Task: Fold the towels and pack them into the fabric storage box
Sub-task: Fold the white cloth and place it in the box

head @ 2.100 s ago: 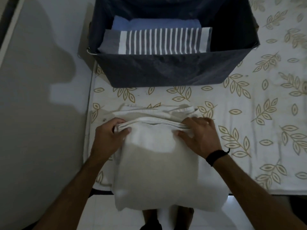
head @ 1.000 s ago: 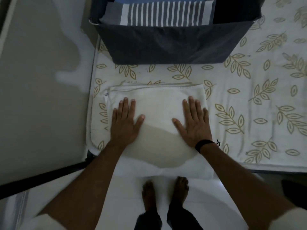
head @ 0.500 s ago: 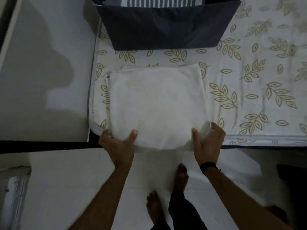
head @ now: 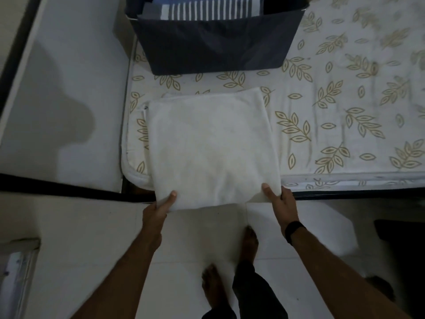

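You stand barefoot at the foot edge of a bed, both hands on the near edge of a folded white towel [head: 211, 146]. Your left hand [head: 158, 207] grips the towel's corner at about 7 o'clock, thumb [head: 171, 195] on top and the other fingers tucked out of sight beneath the cloth. Your right hand [head: 279, 199] pinches the opposite corner at about 5 o'clock in the same manner, thumb [head: 266, 188] pressed on the upper face, the remaining fingers curled under the fold. A dark band [head: 294, 227] circles your right wrist.

The towel lies flat on the leaf-print mattress [head: 345, 125], its near edge hanging just past the mattress rim toward you. Thin edges of lower layers show along its far and left sides.

At 12 o'clock, apart from the towel, the dark fabric storage box [head: 211, 49] sits on the mattress. Inside it a striped grey-and-white towel [head: 207, 11] stands folded against the near wall, with a blue towel [head: 165, 0] just behind it at the top edge of view.

At 9 o'clock a pale wall [head: 64, 88] carries your shadow. Your bare feet [head: 249, 242] rest on the light tiled floor [head: 92, 249] at 6 o'clock, the lighting dim throughout.
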The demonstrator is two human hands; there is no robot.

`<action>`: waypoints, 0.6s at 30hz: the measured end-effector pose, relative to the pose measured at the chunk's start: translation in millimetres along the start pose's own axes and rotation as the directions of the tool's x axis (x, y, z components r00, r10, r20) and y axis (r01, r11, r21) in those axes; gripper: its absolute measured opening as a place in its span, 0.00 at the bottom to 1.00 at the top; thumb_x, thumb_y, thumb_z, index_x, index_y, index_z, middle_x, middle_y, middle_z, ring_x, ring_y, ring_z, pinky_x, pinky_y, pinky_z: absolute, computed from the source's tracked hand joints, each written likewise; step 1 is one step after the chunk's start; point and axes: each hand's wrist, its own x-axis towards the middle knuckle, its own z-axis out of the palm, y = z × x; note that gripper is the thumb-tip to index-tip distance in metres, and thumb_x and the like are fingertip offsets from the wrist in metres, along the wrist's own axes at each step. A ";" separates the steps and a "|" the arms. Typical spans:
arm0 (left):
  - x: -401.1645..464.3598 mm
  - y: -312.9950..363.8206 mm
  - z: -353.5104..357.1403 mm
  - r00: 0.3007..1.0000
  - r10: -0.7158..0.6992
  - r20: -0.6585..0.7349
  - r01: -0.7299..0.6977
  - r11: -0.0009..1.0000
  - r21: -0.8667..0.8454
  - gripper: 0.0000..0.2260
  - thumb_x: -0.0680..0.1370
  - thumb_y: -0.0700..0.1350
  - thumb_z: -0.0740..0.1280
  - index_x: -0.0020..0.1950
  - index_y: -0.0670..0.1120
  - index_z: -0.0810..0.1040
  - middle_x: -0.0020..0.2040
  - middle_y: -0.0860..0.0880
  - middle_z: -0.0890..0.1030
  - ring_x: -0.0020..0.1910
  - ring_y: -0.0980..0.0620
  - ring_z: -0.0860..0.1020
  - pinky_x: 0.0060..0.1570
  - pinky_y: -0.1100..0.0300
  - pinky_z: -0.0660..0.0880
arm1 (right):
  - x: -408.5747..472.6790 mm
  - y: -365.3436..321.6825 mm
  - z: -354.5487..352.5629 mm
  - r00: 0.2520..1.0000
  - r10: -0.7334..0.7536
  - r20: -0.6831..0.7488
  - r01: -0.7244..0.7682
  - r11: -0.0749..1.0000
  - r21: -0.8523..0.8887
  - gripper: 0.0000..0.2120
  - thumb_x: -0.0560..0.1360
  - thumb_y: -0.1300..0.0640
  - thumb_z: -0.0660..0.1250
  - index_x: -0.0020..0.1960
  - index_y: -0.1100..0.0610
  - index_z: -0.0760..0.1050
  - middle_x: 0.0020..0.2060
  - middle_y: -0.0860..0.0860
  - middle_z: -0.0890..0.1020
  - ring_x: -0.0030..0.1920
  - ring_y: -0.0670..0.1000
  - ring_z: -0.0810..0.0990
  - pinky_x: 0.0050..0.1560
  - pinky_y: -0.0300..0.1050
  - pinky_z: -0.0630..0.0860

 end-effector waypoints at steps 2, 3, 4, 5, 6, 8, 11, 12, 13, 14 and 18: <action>-6.5 3.7 -0.4 0.999 0.012 -0.038 -0.015 0.997 -0.073 0.15 0.68 0.49 0.79 0.51 0.49 0.82 0.50 0.53 0.83 0.50 0.52 0.81 0.48 0.57 0.78 | -10.8 -1.7 -3.2 0.996 0.054 0.064 -0.060 0.993 0.103 0.18 0.73 0.44 0.72 0.59 0.50 0.78 0.56 0.49 0.82 0.55 0.49 0.81 0.59 0.50 0.78; -10.4 6.2 0.2 0.996 0.044 -0.080 -0.052 0.993 -0.106 0.15 0.68 0.47 0.79 0.52 0.47 0.82 0.50 0.52 0.84 0.49 0.51 0.82 0.46 0.57 0.79 | -17.5 -6.8 -3.6 0.993 0.075 0.088 -0.088 0.984 0.157 0.15 0.76 0.47 0.70 0.60 0.50 0.78 0.55 0.48 0.82 0.54 0.49 0.81 0.57 0.51 0.79; -15.4 9.9 1.7 0.990 0.071 -0.121 -0.088 0.987 -0.136 0.16 0.67 0.45 0.79 0.53 0.46 0.83 0.50 0.51 0.84 0.48 0.51 0.82 0.44 0.56 0.80 | -23.3 -13.3 -3.9 0.992 0.085 0.093 -0.102 0.974 0.200 0.12 0.77 0.50 0.69 0.60 0.51 0.77 0.53 0.48 0.82 0.52 0.49 0.81 0.54 0.51 0.80; -18.8 12.8 2.4 0.984 0.092 -0.154 -0.114 0.983 -0.145 0.16 0.67 0.44 0.79 0.53 0.46 0.83 0.51 0.50 0.84 0.48 0.50 0.82 0.45 0.55 0.81 | -27.7 -18.7 -4.8 0.993 0.087 0.074 -0.102 0.967 0.233 0.10 0.78 0.52 0.68 0.58 0.52 0.77 0.51 0.48 0.82 0.50 0.49 0.80 0.51 0.51 0.80; -21.9 17.3 1.3 0.978 0.107 -0.178 -0.131 0.982 -0.134 0.15 0.67 0.43 0.79 0.53 0.46 0.83 0.51 0.48 0.84 0.48 0.49 0.82 0.46 0.52 0.81 | -32.2 -27.1 -4.7 0.996 0.084 0.040 -0.092 0.960 0.263 0.09 0.77 0.53 0.69 0.56 0.53 0.78 0.49 0.48 0.82 0.49 0.49 0.80 0.48 0.51 0.80; -25.2 26.1 0.5 0.963 0.143 -0.227 -0.164 0.984 -0.073 0.15 0.67 0.43 0.79 0.52 0.44 0.82 0.52 0.45 0.83 0.45 0.49 0.81 0.48 0.47 0.81 | -33.9 -42.5 -3.4 0.995 0.064 -0.081 -0.041 0.964 0.262 0.06 0.75 0.55 0.71 0.49 0.54 0.77 0.45 0.49 0.80 0.45 0.51 0.78 0.40 0.49 0.77; -31.8 46.6 -1.0 0.926 0.270 -0.264 -0.272 0.962 0.030 0.21 0.69 0.42 0.77 0.59 0.48 0.76 0.54 0.49 0.79 0.46 0.52 0.78 0.49 0.48 0.81 | -30.3 -67.5 -2.0 0.976 -0.014 -0.216 0.058 0.979 0.196 0.12 0.71 0.58 0.73 0.41 0.47 0.70 0.43 0.49 0.75 0.44 0.53 0.74 0.39 0.48 0.73; -36.8 56.9 -1.5 0.920 0.317 -0.230 -0.311 0.948 0.063 0.24 0.70 0.41 0.76 0.64 0.51 0.74 0.56 0.52 0.78 0.49 0.53 0.77 0.50 0.53 0.79 | -31.3 -77.3 -2.7 0.971 -0.067 -0.228 0.105 0.982 0.158 0.14 0.70 0.60 0.72 0.43 0.44 0.70 0.46 0.48 0.75 0.46 0.53 0.74 0.42 0.49 0.74; -41.0 61.7 -1.8 0.924 0.344 -0.168 -0.335 0.939 0.082 0.25 0.73 0.40 0.74 0.67 0.52 0.73 0.58 0.54 0.76 0.53 0.54 0.76 0.50 0.59 0.78 | -33.0 -83.6 -4.7 0.968 -0.135 -0.212 0.159 0.982 0.098 0.17 0.70 0.62 0.71 0.47 0.42 0.71 0.51 0.48 0.76 0.50 0.52 0.75 0.47 0.50 0.75; -46.3 69.2 -2.1 0.932 0.349 -0.102 -0.342 0.936 0.081 0.21 0.75 0.39 0.72 0.67 0.51 0.75 0.60 0.53 0.76 0.56 0.53 0.76 0.49 0.65 0.76 | -34.9 -92.4 -7.5 0.963 -0.204 -0.176 0.213 0.976 0.036 0.20 0.70 0.64 0.70 0.53 0.42 0.73 0.55 0.47 0.76 0.55 0.51 0.76 0.52 0.50 0.76; -57.2 90.2 -16.0 0.964 0.246 0.099 -0.259 0.955 0.143 0.09 0.76 0.35 0.69 0.51 0.47 0.82 0.57 0.45 0.81 0.60 0.46 0.78 0.52 0.68 0.76 | -41.2 -120.7 -18.8 0.957 -0.290 0.029 0.291 0.943 -0.163 0.12 0.76 0.64 0.67 0.50 0.49 0.83 0.54 0.48 0.83 0.58 0.51 0.79 0.60 0.52 0.78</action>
